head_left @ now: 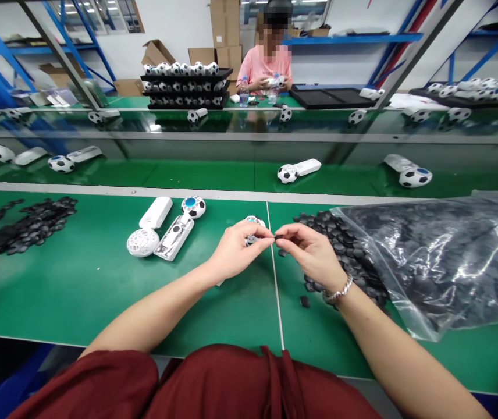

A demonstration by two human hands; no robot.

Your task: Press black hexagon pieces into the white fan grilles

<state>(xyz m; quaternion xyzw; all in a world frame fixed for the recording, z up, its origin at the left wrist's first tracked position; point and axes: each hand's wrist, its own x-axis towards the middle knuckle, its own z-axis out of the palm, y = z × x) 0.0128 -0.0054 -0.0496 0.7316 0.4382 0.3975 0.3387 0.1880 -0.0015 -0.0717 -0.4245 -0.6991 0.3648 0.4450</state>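
My left hand (235, 250) and my right hand (314, 254) meet fingertip to fingertip over the green table. Both are closed in a pinch at a small black piece (276, 237), mostly hidden by the fingers. Under my left hand, partly covered, lies a football-patterned handheld device (254, 221). To the right of my right hand spreads a heap of small black pieces (354, 256). One loose black piece (304, 301) lies nearer to me. Left of my left hand rest an opened device with its inside showing (174, 237) and a white device part (143, 242).
A clear plastic bag (458, 262) full of black pieces covers the right side. Another black pile (26, 224) lies at far left. Beyond the table edge, a green conveyor (214, 174) carries several football devices. Across it, a person in pink (253, 67) works beside stacked black trays (183, 87).
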